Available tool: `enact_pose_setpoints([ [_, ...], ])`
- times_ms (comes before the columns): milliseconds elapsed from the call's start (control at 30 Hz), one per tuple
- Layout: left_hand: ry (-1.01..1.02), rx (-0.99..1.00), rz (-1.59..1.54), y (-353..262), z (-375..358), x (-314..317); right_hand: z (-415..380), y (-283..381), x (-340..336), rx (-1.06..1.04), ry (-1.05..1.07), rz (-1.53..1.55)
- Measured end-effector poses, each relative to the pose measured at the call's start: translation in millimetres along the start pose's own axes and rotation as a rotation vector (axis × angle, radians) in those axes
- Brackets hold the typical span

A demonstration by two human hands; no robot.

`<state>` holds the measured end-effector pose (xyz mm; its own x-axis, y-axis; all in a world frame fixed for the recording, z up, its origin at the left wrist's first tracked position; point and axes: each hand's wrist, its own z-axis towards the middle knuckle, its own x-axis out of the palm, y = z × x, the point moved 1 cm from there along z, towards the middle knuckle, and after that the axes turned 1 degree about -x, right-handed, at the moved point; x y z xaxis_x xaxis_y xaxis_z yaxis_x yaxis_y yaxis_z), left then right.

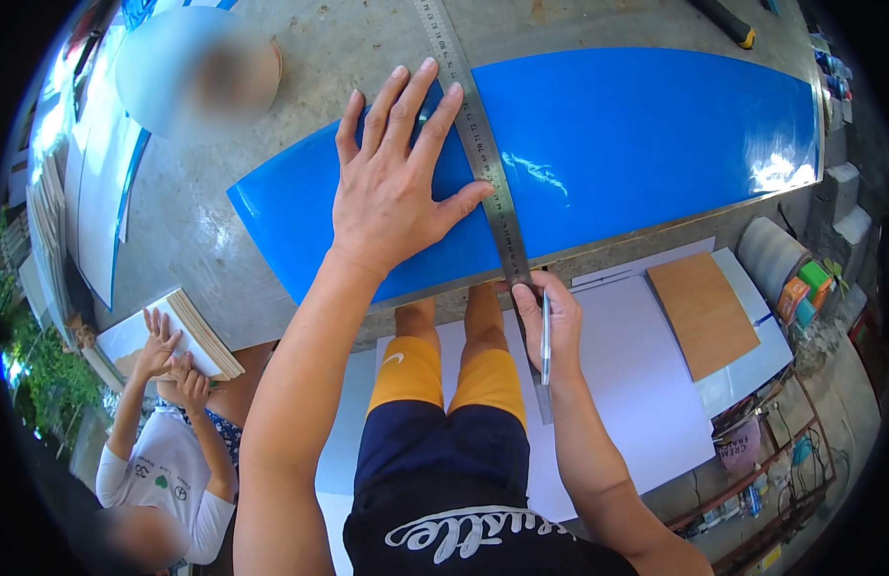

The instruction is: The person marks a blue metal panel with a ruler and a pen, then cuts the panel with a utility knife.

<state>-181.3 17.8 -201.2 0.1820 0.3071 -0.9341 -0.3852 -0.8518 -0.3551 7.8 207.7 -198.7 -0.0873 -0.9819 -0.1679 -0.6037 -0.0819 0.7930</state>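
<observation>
A glossy blue sheet point(646, 144) with a curved far edge lies on the grey table. Across it runs a long metal ruler point(479, 144), its near end sticking out past the table's front edge. My left hand point(396, 178) rests flat with fingers spread, pressing the sheet left of the ruler, its thumb on the ruler. At the table's edge my right hand point(557, 312) is closed around the ruler's near part. A slim, pale, pen-like tool point(545, 341) is also held in it; its tip is not clear.
At left, a person's hands point(161, 346) touch a stack of white-faced boards point(200, 331). A dark tool with a yellow end point(742, 36) lies at the far right. Below the table are a white sheet point(636, 384), a brown board point(704, 315) and a grey roll point(773, 252).
</observation>
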Motion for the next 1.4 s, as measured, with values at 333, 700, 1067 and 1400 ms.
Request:
enact_pose_setpoints([
  [333,0.025,-0.018,-0.024,0.5,1.0,-1.8,0.2,-3.3,-1.7,0.011,0.0,0.03],
  [700,0.039,-0.027,-0.04,1.5,2.0,-2.5,1.2,-2.1,-2.9,0.033,-0.012,-0.006],
  [1067,0.053,-0.029,-0.038,1.7,2.3,-2.4,1.1,-7.1,-4.6,0.021,-0.009,-0.015],
  [1400,0.054,-0.024,-0.037,4.3,1.6,-1.7,-2.4,-1.9,-14.0,-0.038,-0.033,-0.087],
])
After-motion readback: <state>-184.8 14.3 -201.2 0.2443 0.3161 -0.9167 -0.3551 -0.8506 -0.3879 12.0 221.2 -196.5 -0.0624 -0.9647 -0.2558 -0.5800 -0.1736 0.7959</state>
